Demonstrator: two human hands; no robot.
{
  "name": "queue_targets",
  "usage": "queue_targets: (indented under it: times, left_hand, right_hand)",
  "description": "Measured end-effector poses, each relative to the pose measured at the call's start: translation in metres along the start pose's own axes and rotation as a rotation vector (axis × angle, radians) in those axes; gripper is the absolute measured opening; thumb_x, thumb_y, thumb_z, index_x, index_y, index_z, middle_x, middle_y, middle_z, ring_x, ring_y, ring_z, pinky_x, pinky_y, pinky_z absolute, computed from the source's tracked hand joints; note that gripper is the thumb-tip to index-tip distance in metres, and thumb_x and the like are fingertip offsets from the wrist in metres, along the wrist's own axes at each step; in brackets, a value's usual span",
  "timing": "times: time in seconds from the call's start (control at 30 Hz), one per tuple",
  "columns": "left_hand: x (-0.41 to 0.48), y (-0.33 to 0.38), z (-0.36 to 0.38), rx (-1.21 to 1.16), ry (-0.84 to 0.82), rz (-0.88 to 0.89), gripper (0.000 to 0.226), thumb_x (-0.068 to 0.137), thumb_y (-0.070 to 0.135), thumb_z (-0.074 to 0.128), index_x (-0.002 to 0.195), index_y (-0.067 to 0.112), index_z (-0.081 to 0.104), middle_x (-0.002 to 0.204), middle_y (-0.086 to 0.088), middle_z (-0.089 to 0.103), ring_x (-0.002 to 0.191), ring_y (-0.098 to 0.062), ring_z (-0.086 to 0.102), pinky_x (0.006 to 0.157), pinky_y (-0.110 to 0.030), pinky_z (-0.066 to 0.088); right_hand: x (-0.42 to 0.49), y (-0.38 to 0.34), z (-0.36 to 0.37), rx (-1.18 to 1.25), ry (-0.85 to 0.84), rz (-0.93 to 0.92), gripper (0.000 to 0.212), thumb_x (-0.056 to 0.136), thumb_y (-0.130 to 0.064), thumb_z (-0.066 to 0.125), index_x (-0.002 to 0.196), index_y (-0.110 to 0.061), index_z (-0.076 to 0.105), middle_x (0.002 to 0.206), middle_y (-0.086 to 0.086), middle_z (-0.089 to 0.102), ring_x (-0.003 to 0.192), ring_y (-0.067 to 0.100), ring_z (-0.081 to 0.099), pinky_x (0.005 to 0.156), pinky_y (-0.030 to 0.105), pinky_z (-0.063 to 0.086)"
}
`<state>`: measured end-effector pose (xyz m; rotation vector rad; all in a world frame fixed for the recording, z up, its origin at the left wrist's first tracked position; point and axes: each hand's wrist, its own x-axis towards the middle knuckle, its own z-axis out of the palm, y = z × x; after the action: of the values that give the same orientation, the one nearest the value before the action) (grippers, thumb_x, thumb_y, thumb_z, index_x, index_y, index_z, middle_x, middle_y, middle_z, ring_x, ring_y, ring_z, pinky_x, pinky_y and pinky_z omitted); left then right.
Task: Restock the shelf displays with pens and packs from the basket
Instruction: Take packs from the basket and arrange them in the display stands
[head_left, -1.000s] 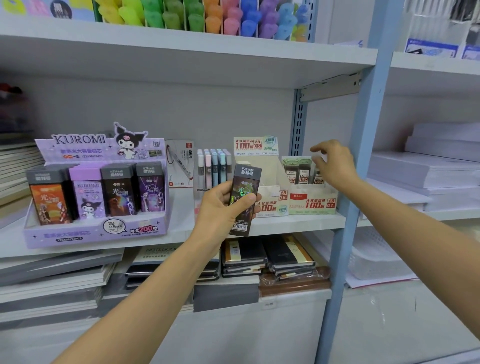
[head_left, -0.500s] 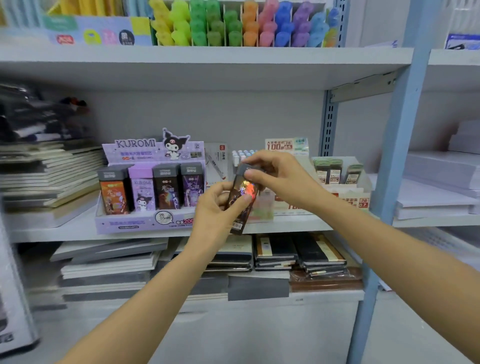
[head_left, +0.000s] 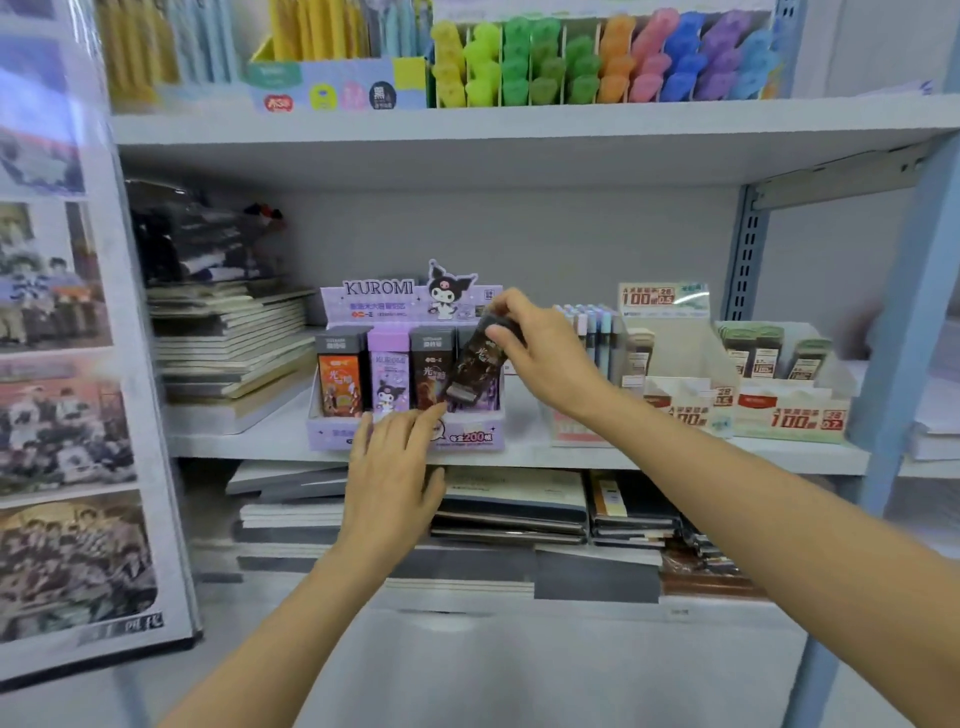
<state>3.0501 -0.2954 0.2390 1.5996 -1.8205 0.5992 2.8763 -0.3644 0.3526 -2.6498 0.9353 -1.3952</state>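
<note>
Head view: my right hand (head_left: 540, 358) is pinching the dark pack (head_left: 470, 371) by its top, tilting it over the rightmost slot of the Kuromi display (head_left: 332, 434); my left hand (head_left: 395, 467) is resting spread at the front lip. I'm thinking: straighten it before lowering.

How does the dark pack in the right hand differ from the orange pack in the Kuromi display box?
The dark pack is tilted; the orange pack stands upright. The dark pack is pinched at its top by the right hand; the orange pack sits leftmost in the Kuromi display box. Both are slim, tall packs.
</note>
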Motion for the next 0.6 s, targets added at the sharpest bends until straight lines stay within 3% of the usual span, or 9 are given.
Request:
queue_targets:
  times: [0.07,0.27,0.5,0.6]
  left_hand:
    - [0.000,-0.001,0.000,0.029,-0.015,0.008,0.067,0.083,0.020,0.068,0.144,0.018,0.041,0.127,-0.001,0.055,0.123,-0.023,0.048,0.117,-0.049,0.023]
    - [-0.002,-0.003,0.005,0.053,0.015,0.026,0.069,0.081,0.018,0.069,0.144,0.019,0.042,0.124,-0.002,0.056,0.118,-0.025,0.050,0.117,-0.050,0.024]
    - [-0.002,-0.002,0.006,0.062,0.028,0.011,0.070,0.079,0.016,0.070,0.143,0.018,0.043,0.120,-0.004,0.056,0.115,-0.026,0.052,0.116,-0.051,0.026]
    - [-0.002,-0.002,0.006,0.075,0.013,0.011,0.070,0.081,0.017,0.069,0.145,0.019,0.040,0.122,-0.004,0.055,0.117,-0.026,0.050,0.116,-0.050,0.025]
  right_hand:
    - [0.000,0.002,0.005,-0.058,-0.037,-0.015,0.018,0.100,-0.016,0.049,0.115,-0.007,0.053,0.103,0.009,0.068,0.089,0.021,0.064,0.080,0.036,0.052]
    - [0.001,0.010,-0.002,-0.063,0.024,-0.018,0.017,0.099,-0.014,0.050,0.114,-0.009,0.055,0.096,-0.001,0.063,0.083,0.009,0.056,0.068,0.015,0.039]
    - [0.004,0.006,0.008,-0.136,-0.056,-0.036,0.018,0.099,-0.015,0.050,0.115,-0.007,0.055,0.102,0.007,0.067,0.089,0.019,0.060,0.076,0.028,0.045]
    - [0.013,0.007,0.004,-0.182,-0.118,-0.013,0.021,0.099,-0.015,0.051,0.117,-0.008,0.057,0.102,0.009,0.068,0.089,0.021,0.061,0.075,0.026,0.042]
